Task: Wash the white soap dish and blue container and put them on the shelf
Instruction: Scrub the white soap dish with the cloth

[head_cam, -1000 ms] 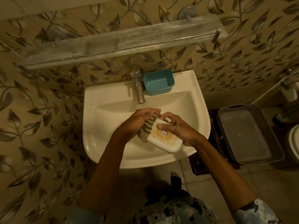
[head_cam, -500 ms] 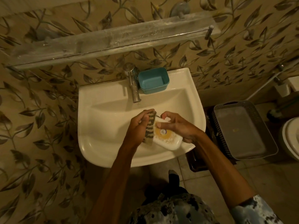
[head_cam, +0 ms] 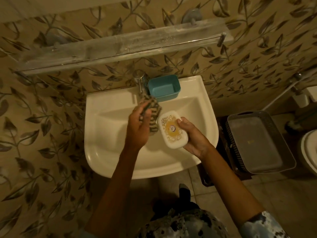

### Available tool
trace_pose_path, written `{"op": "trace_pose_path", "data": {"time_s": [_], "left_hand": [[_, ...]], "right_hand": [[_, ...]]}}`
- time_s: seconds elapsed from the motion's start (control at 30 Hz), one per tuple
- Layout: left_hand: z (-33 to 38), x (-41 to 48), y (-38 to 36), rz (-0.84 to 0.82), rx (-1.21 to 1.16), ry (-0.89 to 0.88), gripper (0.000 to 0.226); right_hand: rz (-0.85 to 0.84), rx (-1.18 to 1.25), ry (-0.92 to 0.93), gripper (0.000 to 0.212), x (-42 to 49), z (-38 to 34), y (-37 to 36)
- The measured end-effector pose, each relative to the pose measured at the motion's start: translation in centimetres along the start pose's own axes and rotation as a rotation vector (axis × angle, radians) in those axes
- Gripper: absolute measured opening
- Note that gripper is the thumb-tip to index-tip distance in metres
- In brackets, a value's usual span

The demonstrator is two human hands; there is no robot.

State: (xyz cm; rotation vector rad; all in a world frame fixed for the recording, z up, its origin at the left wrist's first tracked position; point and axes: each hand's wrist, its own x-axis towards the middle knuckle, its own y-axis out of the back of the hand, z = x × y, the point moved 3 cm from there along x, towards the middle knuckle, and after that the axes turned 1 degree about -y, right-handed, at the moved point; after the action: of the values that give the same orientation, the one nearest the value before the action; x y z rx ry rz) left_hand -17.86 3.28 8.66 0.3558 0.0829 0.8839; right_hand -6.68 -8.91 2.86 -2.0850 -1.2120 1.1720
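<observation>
Soap dish [head_cam: 171, 133] within right grip [head_cam: 194, 140]

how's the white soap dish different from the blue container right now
The white soap dish is held in the right hand over the sink, while the left hand holds a striped cloth; the blue container stands on the sink's rim beside the tap. The soap dish shows a closed face with a gold print; the blue container is plain, open side up. Both are rounded rectangles.

Left hand [head_cam: 137, 129] gripping cloth [head_cam: 153, 117], right hand [head_cam: 193, 138] holding white soap dish [head_cam: 171, 132]
</observation>
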Motion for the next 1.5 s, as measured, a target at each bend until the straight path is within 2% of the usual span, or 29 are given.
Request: {"op": "trace_pose_path", "data": {"time_s": [0.1, 0.27, 0.4, 0.53, 0.6, 0.67, 0.73, 0.77, 0.87, 0.9, 1.1, 1.2, 1.3, 1.37, 1.5], "left_hand": [[0.2, -2.2, -3.4, -0.11, 0.232, -0.077, 0.039], [0.1, -6.4, -7.2, -0.156, 0.277, -0.122, 0.036], [0.8, -7.4, -7.7, -0.14, 0.337, -0.285, 0.039], [2.1, -4.0, -7.5, -0.157, 0.322, -0.196, 0.048], [1.7, -1.7, -7.0, -0.148, 0.326, -0.121, 0.042], [0.7, 0.1, -5.8, -0.107, 0.277, -0.001, 0.036], [0.1, 0.3, -4.7, -0.046, 0.174, 0.039, 0.03], [0.0, -0.3, -4.5, -0.023, 0.144, 0.028, 0.031], [-0.1, -3.9, -5.4, 0.011, 0.027, 0.008, 0.034], [-0.1, -5.3, -5.9, 0.016, -0.003, 0.006, 0.035], [0.1, -7.7, -7.6, 0.027, 0.086, -0.133, 0.037], [0.6, -5.8, -8.0, -0.018, 0.242, -0.158, 0.041], [1.0, -3.8, -7.9, -0.139, 0.219, -0.144, 0.037], [0.9, -2.6, -7.3, -0.184, 0.128, -0.112, 0.036], [-0.9, -1.1, -6.2, -0.122, 0.09, 0.049, 0.042]], "right_hand": [[-0.056, 0.118, -0.036, 0.037, 0.3, 1.0, -1.0], [0.113, 0.306, -0.093, 0.047, 0.0, 0.4, -0.5], [0.119, 0.297, -0.06, 0.019, -0.6, 0.6, -0.2], [-0.046, 0.386, -0.107, 0.032, -0.8, 1.1, -0.9], [-0.062, 0.331, -0.069, 0.056, -0.9, 1.1, -0.9], [-0.054, 0.283, -0.007, 0.054, -0.8, 1.0, -0.7], [-0.041, 0.289, 0.049, 0.05, -0.7, 0.8, -0.7], [-0.031, 0.305, 0.064, 0.055, -0.5, 0.6, -0.7], [-0.044, 0.379, 0.098, 0.088, -0.2, 0.1, -1.2], [-0.042, 0.388, 0.091, 0.092, -0.1, 0.0, -1.3], [0.089, 0.372, -0.023, 0.068, 0.7, 1.2, -0.3], [0.072, 0.472, -0.054, 0.042, 0.2, 1.9, -0.3], [0.024, 0.519, -0.035, 0.031, -0.1, 1.8, -0.3], [0.027, 0.469, -0.003, 0.04, 0.1, 1.7, -0.2], [0.021, 0.298, 0.044, 0.049, 0.2, 2.3, -0.5]]}}
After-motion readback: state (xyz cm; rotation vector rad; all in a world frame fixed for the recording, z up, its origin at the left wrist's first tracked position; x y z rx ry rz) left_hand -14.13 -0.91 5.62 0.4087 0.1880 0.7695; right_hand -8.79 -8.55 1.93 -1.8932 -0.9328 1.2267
